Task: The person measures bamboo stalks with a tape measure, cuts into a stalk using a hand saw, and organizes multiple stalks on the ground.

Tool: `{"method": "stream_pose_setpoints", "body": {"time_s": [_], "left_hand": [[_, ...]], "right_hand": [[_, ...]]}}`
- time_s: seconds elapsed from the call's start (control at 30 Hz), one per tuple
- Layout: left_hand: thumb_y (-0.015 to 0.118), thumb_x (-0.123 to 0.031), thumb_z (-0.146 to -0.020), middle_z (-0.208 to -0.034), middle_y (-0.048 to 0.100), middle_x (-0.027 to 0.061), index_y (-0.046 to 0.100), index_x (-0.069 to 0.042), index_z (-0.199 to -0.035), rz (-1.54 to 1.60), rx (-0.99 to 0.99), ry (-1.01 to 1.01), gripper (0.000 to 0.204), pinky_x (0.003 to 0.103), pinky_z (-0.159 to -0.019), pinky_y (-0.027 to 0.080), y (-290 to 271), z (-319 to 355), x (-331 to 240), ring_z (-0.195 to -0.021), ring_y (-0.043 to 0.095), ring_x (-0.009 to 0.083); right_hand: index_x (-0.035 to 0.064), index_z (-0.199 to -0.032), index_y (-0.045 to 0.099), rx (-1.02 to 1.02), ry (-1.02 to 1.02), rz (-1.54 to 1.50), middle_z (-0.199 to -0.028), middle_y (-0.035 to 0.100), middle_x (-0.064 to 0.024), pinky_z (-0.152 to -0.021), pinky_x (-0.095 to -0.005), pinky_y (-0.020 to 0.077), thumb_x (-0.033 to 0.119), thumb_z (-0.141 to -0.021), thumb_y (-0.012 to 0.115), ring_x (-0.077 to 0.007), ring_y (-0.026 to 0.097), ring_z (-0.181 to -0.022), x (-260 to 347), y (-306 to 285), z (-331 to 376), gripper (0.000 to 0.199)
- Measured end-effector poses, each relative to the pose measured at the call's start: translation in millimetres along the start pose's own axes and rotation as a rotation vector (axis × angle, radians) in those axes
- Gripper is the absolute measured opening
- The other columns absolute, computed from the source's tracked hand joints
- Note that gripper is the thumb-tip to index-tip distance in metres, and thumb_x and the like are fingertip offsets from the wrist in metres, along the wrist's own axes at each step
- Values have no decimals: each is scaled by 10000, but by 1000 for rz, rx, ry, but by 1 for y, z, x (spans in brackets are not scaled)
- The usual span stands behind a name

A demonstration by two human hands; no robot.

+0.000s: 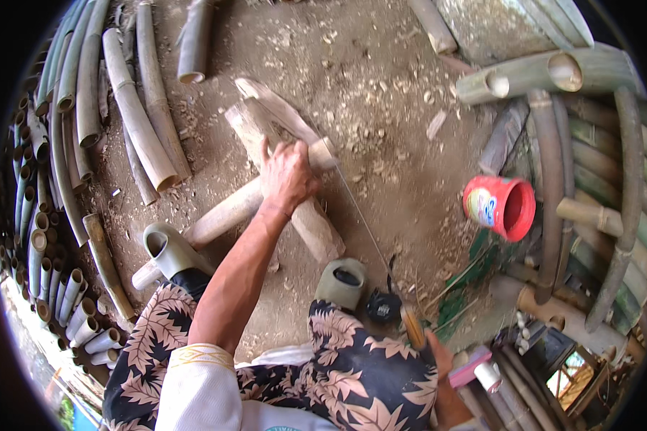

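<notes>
My left hand (287, 176) is closed over a bamboo pole (226, 210) near its far right end. The pole lies slantwise across a rough wood block (313, 226) on the ground, and its near end passes beneath my left clog (169, 248). At the lower right, my right hand (440, 359) grips a handsaw by its orange-brown handle (412, 329); my thigh partly hides the hand. From there the thin saw blade (366, 223) stretches away to the pole's end, just right of my left hand. Whether its teeth touch the pole, I cannot tell.
Bamboo poles (140, 129) and stacked cut tubes (72, 294) fill the left side. A red plastic tub (519, 208) lies tipped over at right, beside a bamboo rack (546, 194). Near my right clog (341, 281) sits a black round object (383, 307). Wood chips litter the dirt floor (381, 129).
</notes>
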State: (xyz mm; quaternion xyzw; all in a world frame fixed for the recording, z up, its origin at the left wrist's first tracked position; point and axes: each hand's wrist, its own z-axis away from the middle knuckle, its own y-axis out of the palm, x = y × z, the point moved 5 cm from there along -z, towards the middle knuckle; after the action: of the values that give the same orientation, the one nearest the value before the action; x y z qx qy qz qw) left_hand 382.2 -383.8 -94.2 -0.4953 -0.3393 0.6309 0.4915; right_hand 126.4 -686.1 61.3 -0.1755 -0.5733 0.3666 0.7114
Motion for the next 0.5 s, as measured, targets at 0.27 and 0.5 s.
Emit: {"method": "stream_pose_setpoints", "body": {"time_s": [0.27,0.5], "left_hand": [[755,-238,-633,-921,690,110,603,-74,-943,58,-66,42,382,547,-1180,209,-3,5,-10,-1075,625,274],[761,-226,-645,-907,686,100,602,-73,-965,5,-61,-25,389,544,-1178,224,-6,5,1,-1088,621,266]], "right_hand": [[-62,-1303,575,-209,-237,-185,-810,689,-184,-558,-347,543,37,-766,687,-282,678,-593,37,36,-136,557],[-96,-1272,587,6,-66,86,-1004,725,-222,-631,-335,570,42,-760,671,-276,737,-732,-4,1,-23,537]]}}
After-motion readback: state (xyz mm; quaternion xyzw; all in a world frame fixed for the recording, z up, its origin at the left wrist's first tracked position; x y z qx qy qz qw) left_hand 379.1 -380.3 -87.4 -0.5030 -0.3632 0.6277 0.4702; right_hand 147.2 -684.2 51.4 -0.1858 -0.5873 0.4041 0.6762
